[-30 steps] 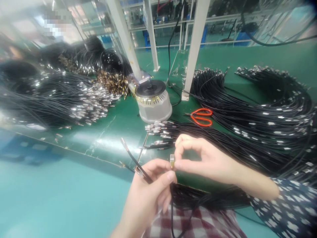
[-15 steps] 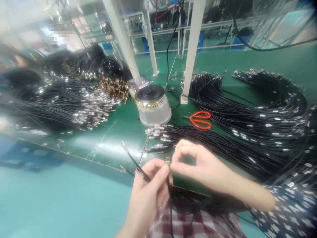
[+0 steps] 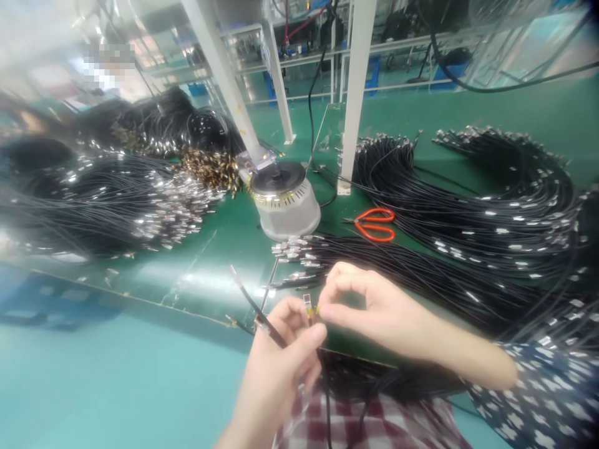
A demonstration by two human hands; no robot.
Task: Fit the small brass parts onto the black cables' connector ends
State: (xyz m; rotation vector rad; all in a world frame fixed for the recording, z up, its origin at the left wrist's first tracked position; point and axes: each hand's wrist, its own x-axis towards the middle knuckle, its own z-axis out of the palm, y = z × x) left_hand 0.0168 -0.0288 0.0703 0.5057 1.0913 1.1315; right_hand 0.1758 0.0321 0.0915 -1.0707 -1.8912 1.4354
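While my hands are meeting just over the near edge of the green bench (image 3: 210, 249), my left hand (image 3: 281, 368) is gripping thin black cables (image 3: 255, 305) between thumb and forefinger, with one stripped tip poking up and to the left. My right hand (image 3: 374, 305) is pressing its thumb and forefinger together on a small metal connector (image 3: 307, 301), which is sitting right at my left fingertips. A moment ago that connector was standing clear above my left thumb. Now it is lying lower and tucked tighter between both pinches, so I am judging it to be bearing against the cable end, though blur is keeping me from telling how far on it is. Beyond my fingers, loose cable ends (image 3: 299, 249) are lying near the white round machine (image 3: 286, 199) and orange scissors (image 3: 377, 223).
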